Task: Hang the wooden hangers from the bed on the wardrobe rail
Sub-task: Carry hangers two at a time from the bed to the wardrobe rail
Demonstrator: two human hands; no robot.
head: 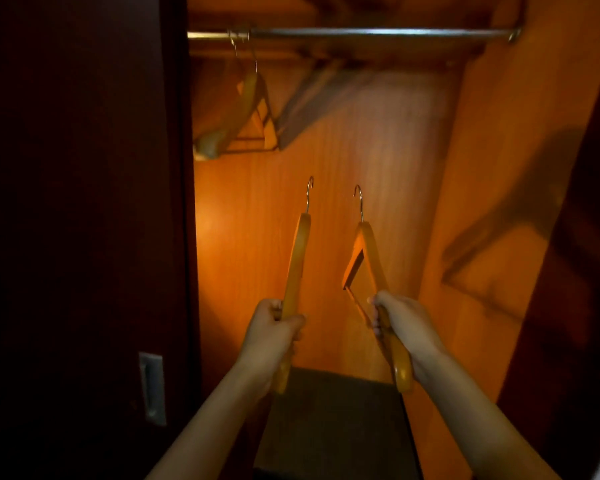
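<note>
in front of the open wardrobe (326, 161), the left hand (274, 327) is clenched around one wooden hanger (297, 258) near its lower shoulder end. the right hand (399, 320) grasps a second hanger (369, 251) the same way. both hooks point up, well below the rail (361, 32). the hangers look light, stiff and smooth, so an end grip may let the hook wobble; a hold nearer the neck would likely steer better. inside, blurred hung hangers (246, 109) sit at the rail's left end, and a dark block (333, 410) lies at the bottom.
</note>
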